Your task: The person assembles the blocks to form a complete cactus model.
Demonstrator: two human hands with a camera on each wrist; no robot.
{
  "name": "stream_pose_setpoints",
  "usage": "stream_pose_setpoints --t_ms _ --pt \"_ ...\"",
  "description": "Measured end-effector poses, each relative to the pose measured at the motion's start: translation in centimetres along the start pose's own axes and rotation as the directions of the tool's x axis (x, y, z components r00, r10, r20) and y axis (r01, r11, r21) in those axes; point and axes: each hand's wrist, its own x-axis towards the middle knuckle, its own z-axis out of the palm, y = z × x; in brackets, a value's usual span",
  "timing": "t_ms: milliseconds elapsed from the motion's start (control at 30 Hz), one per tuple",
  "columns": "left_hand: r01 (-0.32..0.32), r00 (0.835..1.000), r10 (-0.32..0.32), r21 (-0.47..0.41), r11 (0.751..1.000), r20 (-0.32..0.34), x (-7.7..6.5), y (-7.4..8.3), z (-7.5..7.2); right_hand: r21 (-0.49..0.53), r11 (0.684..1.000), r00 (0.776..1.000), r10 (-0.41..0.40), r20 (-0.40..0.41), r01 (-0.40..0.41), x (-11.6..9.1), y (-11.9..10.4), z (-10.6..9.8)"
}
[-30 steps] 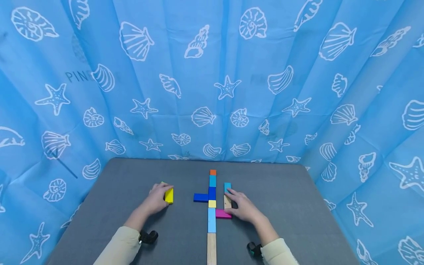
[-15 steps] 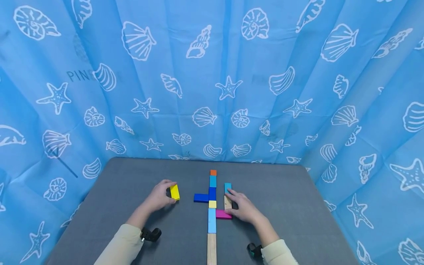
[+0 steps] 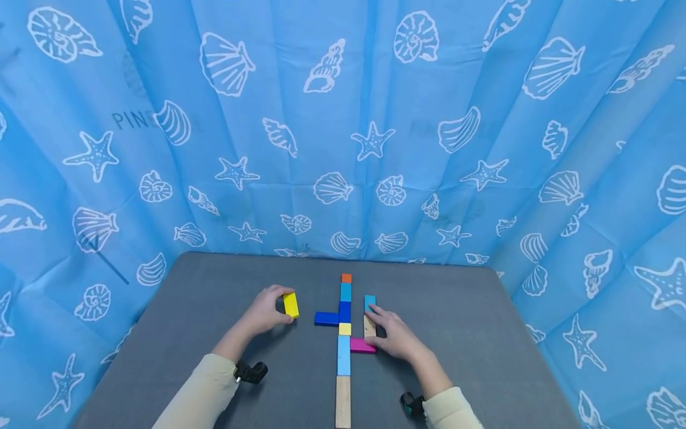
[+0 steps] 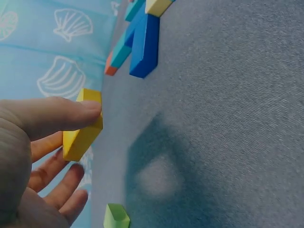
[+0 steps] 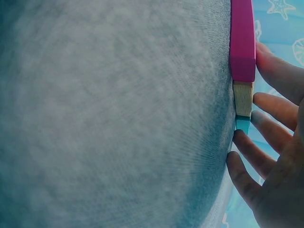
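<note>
My left hand pinches a yellow wooden block between thumb and fingers. In the left wrist view that block is tilted and held above the grey cloth, with a shadow beneath. Across the row of blocks, my right hand rests with loosely spread fingers on or against a plain wood block. A turquoise block adjoins its far end. A magenta block lies crosswise at its near end, close under the right thumb. The right wrist view shows fingertips along these blocks.
A straight row runs away from me: plain wood, light blue, pale yellow, dark blue, turquoise and orange blocks. Another blue block juts left from it. A green block stands near the left hand. A shell-patterned curtain surrounds the table.
My left hand has lifted the yellow block and carried it right, towards the row, and slightly farther away. The right hand has stayed at its blocks.
</note>
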Motion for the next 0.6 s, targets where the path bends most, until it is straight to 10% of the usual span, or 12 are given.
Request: stream_pose_setpoints --t_ms 600 --pt "-0.039 0.999 0.039 -0.009 0.999 -0.008 1.6 2.1 1.6 -0.012 1.000 1.000 -0.017 0.002 0.017 -0.2 0.0 -0.1"
